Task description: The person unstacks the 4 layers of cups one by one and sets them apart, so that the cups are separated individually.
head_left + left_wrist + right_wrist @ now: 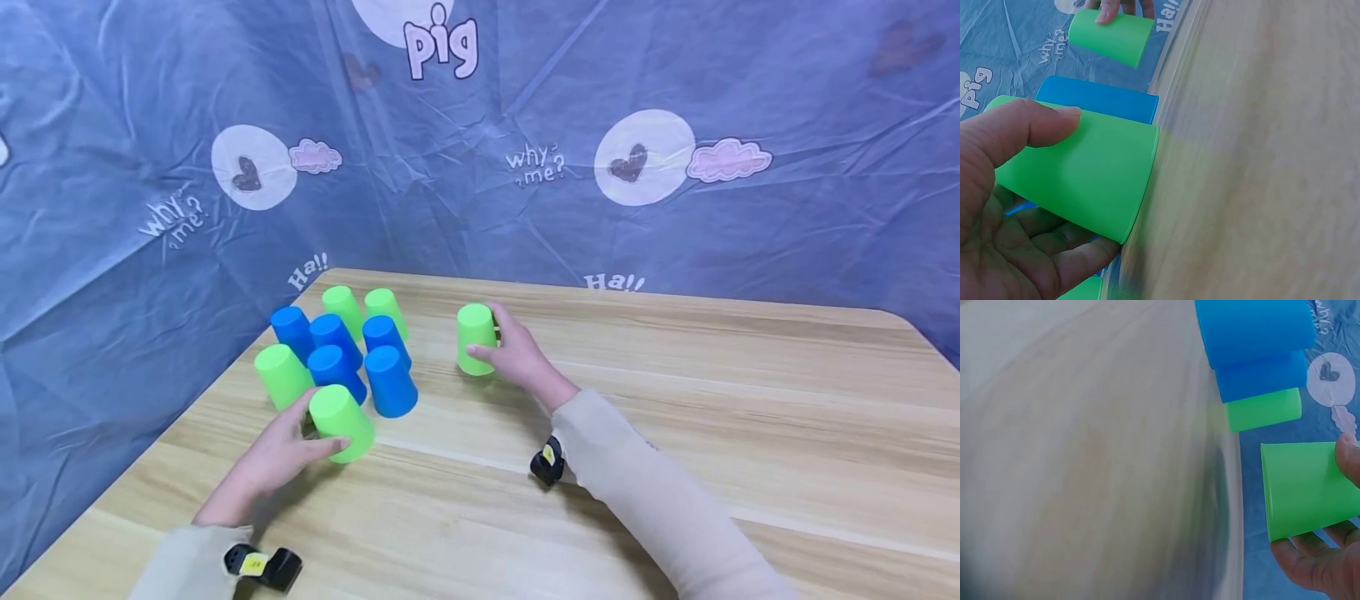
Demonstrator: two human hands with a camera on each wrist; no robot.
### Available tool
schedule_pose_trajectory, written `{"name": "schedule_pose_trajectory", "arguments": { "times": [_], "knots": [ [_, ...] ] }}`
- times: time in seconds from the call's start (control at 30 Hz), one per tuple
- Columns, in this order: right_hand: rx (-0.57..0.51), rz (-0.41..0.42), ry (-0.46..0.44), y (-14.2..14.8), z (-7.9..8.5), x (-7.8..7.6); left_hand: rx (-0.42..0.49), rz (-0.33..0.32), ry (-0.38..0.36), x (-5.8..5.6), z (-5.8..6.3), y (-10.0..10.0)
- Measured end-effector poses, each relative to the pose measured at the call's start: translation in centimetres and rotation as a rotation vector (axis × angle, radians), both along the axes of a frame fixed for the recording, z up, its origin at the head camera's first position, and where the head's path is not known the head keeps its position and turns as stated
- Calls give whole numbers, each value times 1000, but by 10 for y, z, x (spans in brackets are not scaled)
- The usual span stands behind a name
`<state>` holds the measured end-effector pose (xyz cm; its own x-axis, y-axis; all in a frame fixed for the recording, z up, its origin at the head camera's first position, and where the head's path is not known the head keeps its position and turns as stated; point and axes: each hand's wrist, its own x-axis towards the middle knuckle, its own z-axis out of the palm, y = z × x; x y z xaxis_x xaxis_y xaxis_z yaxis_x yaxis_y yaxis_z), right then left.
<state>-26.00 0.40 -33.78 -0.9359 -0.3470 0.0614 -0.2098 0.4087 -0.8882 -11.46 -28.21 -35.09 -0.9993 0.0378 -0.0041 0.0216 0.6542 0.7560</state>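
My left hand (277, 457) grips an upside-down green plastic cup (341, 423), thumb on the near side and fingers behind it. In the left wrist view the thumb (1041, 122) lies across the cup's wall. Farther right, my right hand (521, 350) holds another upside-down green cup (474, 337). In the right wrist view this cup's rim stands a little off the tabletop, with the fingers (1304, 559) underneath its wall. Beside the left hand, several upside-down blue cups (391, 383) stand grouped with a green cup (282, 375) at their left and two green cups (341, 308) behind.
Under everything is a light wood-grain table (450, 517). A blue printed cloth (480, 208) hangs along its back and left side. Black wrist cameras (548, 461) sit on both sleeves. Bare wood stretches right of the right hand.
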Motion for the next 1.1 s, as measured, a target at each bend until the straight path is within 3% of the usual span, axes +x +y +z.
{"name": "schedule_pose_trajectory", "arguments": {
  "times": [0.77, 1.1],
  "knots": [
    [1, 65, -21, -55, -10, 4, 6, 19, -21, 1, 1, -1],
    [8, 57, -55, -62, -12, 1, 24, 8, -10, -1, 1, 1]
  ]
}}
